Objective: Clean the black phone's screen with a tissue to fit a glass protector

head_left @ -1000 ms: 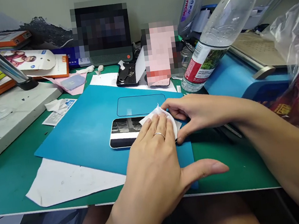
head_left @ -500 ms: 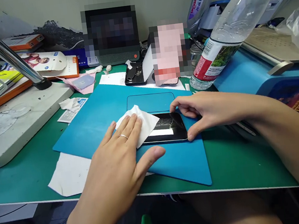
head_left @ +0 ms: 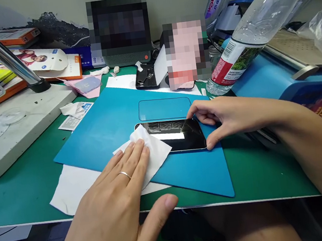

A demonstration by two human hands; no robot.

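A smartphone (head_left: pixel 190 134) with a dark, glossy screen lies flat on the blue mat (head_left: pixel 92 133). My right hand (head_left: pixel 212 122) grips its right end, thumb at the lower corner and bent fingers at the upper one. With straight fingers pressed down on a white wipe (head_left: pixel 158 148), my left hand (head_left: pixel 122 187) holds it against the phone's lower left part; the thumb sticks out to the side. The wipe hides that corner and hangs over onto the mat. Just beyond the phone lies a clear, dark-edged screen protector (head_left: pixel 164 108).
A tilted plastic bottle (head_left: pixel 233 62) stands at the back right, by a blue machine (head_left: pixel 264 76). On the left is a lamp base (head_left: pixel 32 124). Farther back are an opened phone part (head_left: pixel 146 76) and a speaker-like device (head_left: pixel 126 58). White paper (head_left: pixel 70 190) sticks out under the mat.
My left hand has drawn the wipe down and left towards me, uncovering more of the phone's upper left. My right hand stays on the phone's right end. The view has shifted slightly.
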